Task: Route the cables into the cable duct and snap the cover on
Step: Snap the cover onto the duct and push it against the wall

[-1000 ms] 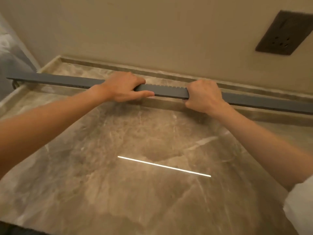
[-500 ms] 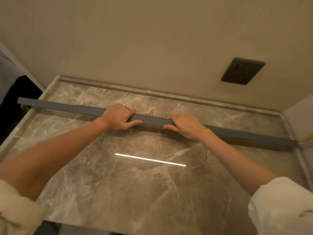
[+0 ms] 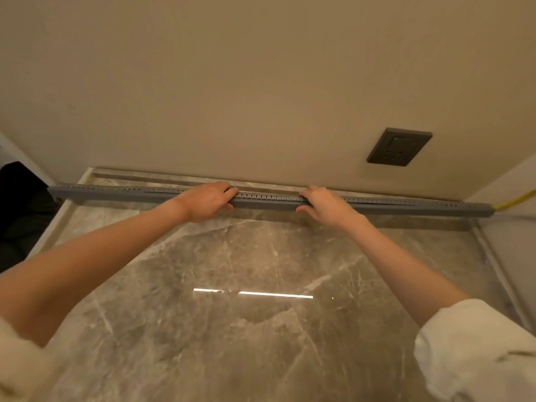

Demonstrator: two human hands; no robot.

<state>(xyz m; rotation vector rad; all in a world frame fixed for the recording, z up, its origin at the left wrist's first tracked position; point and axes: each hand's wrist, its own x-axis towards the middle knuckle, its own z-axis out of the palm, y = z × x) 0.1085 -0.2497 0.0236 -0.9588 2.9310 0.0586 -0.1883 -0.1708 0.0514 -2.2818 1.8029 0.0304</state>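
Note:
A long grey slotted cable duct [image 3: 269,200] lies across the marble counter [image 3: 232,329], close to the back wall, reaching from the left edge to the right corner. My left hand [image 3: 207,200] grips it left of the middle, fingers over the top and thumb on the front face. My right hand [image 3: 326,204] holds it right of the middle in the same way. A yellow cable [image 3: 517,200] comes out of the duct's right end. Whether a cover sits on the duct I cannot tell.
A dark wall socket [image 3: 398,147] sits on the beige wall above the duct's right half. A raised marble lip [image 3: 174,176] runs along the back. A dark gap [image 3: 20,210] lies past the counter's left edge. A side wall closes off the right.
The duct has been moved away from me toward the back wall, with both hands still on it. The view has pulled back, so the duct's full length and the yellow cable now show.

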